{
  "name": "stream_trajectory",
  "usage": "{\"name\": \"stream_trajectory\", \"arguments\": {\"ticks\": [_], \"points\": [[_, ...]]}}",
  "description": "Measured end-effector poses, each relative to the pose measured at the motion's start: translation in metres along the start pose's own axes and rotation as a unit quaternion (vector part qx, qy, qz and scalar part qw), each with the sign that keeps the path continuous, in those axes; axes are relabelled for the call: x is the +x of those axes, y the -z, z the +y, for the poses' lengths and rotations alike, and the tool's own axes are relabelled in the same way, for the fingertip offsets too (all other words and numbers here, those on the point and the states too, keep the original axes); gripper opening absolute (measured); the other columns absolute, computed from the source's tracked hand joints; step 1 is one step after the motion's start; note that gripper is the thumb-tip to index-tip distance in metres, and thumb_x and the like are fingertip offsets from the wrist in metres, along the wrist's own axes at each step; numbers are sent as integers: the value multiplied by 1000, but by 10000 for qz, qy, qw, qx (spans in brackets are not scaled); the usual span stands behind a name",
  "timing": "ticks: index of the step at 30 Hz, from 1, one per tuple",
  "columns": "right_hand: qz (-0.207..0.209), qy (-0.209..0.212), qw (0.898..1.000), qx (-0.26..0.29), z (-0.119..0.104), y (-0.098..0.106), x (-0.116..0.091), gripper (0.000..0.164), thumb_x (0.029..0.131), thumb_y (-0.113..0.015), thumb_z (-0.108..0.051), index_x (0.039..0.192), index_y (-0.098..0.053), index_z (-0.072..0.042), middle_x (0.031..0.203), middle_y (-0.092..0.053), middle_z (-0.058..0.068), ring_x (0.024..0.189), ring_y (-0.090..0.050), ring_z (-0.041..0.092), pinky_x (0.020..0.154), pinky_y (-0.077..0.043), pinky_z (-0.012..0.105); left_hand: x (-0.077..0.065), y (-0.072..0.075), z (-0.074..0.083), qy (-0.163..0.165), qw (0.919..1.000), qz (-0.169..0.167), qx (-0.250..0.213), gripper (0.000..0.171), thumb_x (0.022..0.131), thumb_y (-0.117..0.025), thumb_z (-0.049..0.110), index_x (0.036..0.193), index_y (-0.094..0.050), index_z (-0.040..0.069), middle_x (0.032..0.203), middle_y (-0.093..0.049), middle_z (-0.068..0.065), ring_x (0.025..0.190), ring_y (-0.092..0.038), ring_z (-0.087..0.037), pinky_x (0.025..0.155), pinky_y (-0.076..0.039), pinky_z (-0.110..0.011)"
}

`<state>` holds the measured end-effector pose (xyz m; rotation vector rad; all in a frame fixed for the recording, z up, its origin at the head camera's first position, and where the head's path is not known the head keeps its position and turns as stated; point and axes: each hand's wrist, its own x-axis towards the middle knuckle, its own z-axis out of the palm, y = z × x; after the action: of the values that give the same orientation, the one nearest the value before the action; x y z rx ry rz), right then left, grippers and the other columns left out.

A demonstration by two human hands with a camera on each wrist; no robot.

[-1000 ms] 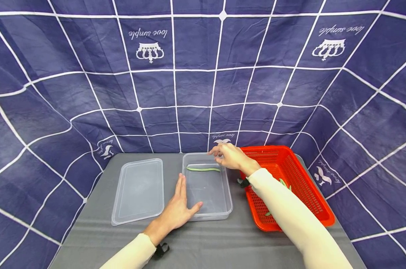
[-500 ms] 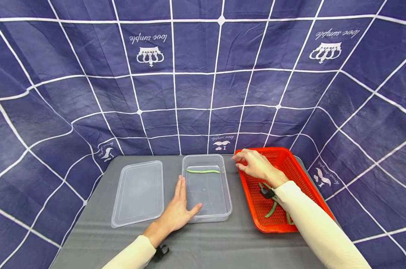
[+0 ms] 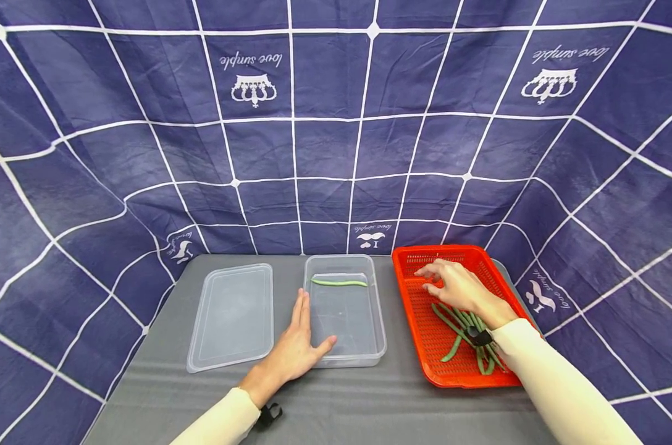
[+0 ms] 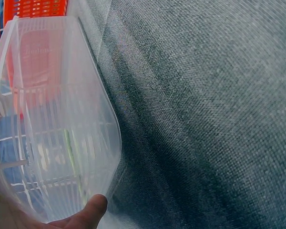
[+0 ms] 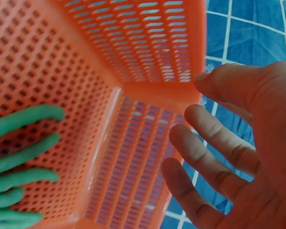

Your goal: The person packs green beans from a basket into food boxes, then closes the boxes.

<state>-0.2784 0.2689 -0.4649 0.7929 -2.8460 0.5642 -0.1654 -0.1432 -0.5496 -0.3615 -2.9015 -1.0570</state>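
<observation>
A single green bean (image 3: 338,283) lies crosswise near the far end of the clear plastic container (image 3: 344,358). My left hand (image 3: 291,351) rests against the container's left side and near corner, fingers straight and thumb spread. In the left wrist view a fingertip (image 4: 96,206) touches the container wall (image 4: 97,114). Over the red plastic basket (image 3: 425,355) hovers my right hand (image 3: 458,287), its fingers loosely bent with nothing between them. Several green beans (image 3: 453,349) lie in the basket below that wrist, partly covered by it; the right wrist view shows their ends (image 5: 26,152) beside the hand.
A flat translucent lid (image 3: 233,315) lies on the grey tabletop (image 3: 325,408) left of the container. A blue cloth with white grid lines (image 3: 325,148) hangs behind and along both sides.
My right hand has moved right from above the container's far edge to over the basket, uncovering more green beans there. The left hand keeps its place at the container.
</observation>
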Motion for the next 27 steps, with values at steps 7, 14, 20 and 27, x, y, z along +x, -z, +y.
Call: {"name": "stream_trajectory", "arguments": {"ticks": [7, 14, 20, 27], "points": [[-99, -63, 9999, -60, 19, 1, -22, 35, 98, -92, -12, 132, -86, -12, 116, -84, 8, 99, -81, 23, 83, -64, 42, 2, -3, -1, 36, 9999, -78, 61, 124, 107, -80, 53, 184, -5, -8, 196, -3, -28, 171, -43, -50, 132, -49, -60], [-266, -135, 9995, -68, 37, -1, -44, 38, 93, -96, -12, 129, -85, -7, 102, -81, 3, 92, -76, 19, 81, -61, 39, 1, -4, -1, 2, 10000, -41, 84, 125, 106, -80, 56, 183, -7, -9, 195, -5, -30, 165, -51, -52, 127, -54, -61], [-317, -230, 9991, -180, 49, -2, -61, 40, 90, -99, -15, 126, -85, -6, 96, -77, 0, 87, -71, 16, 79, -59, 40, 1, -4, -2, 21, 10000, -62, 23, 125, 105, -82, 52, 183, -7, -10, 195, -4, -29, 166, -50, -52, 128, -53, -62], [-471, -316, 9981, -254, 56, -1, -73, 44, 86, -103, -18, 123, -84, -4, 88, -72, -1, 83, -64, 14, 77, -57, 41, 1, -3, -2, 32, 10000, -44, 61, 123, 106, -82, 51, 183, -8, -9, 195, -5, -29, 166, -50, -53, 128, -52, -62]]}}
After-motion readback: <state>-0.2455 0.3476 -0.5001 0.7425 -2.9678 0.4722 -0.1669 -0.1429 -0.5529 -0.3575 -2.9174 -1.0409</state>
